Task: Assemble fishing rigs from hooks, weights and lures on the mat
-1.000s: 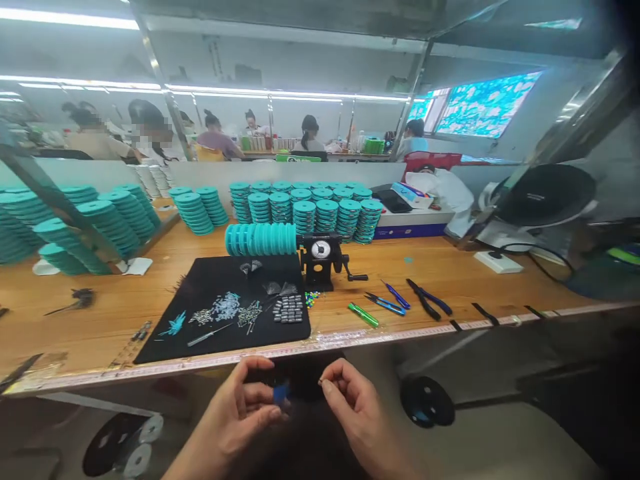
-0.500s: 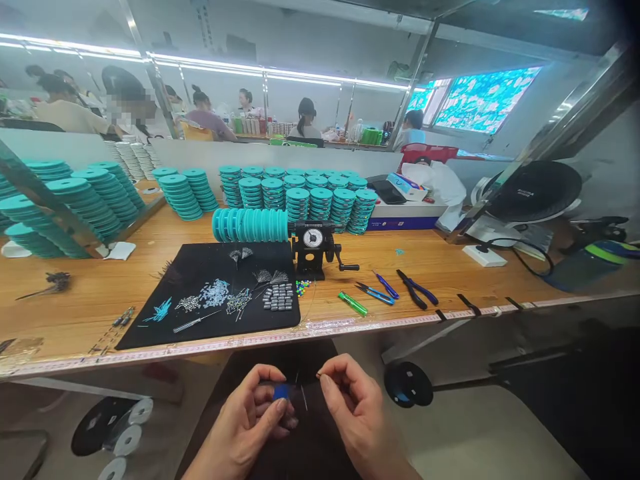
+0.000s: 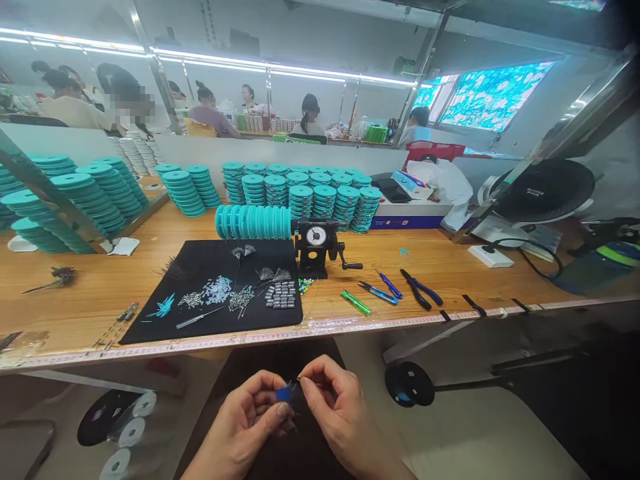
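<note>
Below the table edge, my left hand (image 3: 247,420) is closed around a small clear bag with a blue patch (image 3: 284,394). Most of the bag is covered by my fingers and its contents are blurred. My right hand (image 3: 334,403) is pinched at thumb and forefinger beside the blue patch, almost touching the left fingers. Whatever sits in that pinch is too small to name. On the table in front lies a black mat (image 3: 200,267) bearing small fishing-tackle parts, among them grey cylinders (image 3: 281,295) and translucent bits (image 3: 217,290).
A hand-cranked winder (image 3: 314,247) carries a row of teal spools (image 3: 253,222). Stacks of teal spools (image 3: 300,193) stand behind. To the right lie a green tube (image 3: 355,303), blue snips (image 3: 379,293) and dark pliers (image 3: 420,289). Several people sit at far benches.
My right hand has moved left, bringing its fingertips up to the bag in my left hand. The left hand keeps its hold. The camera view has shifted slightly.
</note>
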A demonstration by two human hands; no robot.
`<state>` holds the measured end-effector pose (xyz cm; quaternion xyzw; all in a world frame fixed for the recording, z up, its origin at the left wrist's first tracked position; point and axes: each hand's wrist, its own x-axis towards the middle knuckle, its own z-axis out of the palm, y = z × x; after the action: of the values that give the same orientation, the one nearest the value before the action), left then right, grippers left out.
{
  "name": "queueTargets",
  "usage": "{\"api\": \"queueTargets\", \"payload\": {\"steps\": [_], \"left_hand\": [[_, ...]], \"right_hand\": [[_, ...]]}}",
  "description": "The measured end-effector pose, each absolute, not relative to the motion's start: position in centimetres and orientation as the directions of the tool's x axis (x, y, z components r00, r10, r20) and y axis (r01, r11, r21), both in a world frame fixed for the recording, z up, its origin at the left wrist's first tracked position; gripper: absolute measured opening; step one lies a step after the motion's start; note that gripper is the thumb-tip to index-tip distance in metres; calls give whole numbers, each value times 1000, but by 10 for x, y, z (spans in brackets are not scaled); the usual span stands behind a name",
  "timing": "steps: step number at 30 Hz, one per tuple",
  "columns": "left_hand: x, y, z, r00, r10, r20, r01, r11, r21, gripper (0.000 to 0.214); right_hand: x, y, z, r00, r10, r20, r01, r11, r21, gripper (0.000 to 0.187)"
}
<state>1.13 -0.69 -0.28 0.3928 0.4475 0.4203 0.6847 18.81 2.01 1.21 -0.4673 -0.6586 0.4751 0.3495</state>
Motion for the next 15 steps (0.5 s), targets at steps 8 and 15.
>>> {"api": "queueTargets", "payload": {"steps": [8,15], "left_hand": [[10,-7,-12,165,950,-267,-143,291,946,33],[17,-9,-4,156,944,-292,-153,315,937,41]], "right_hand": [[192,15,9,-261,964,56,299,136,-944,17],[192,14,9,-260,964,49,299,129,-945,18]]}}
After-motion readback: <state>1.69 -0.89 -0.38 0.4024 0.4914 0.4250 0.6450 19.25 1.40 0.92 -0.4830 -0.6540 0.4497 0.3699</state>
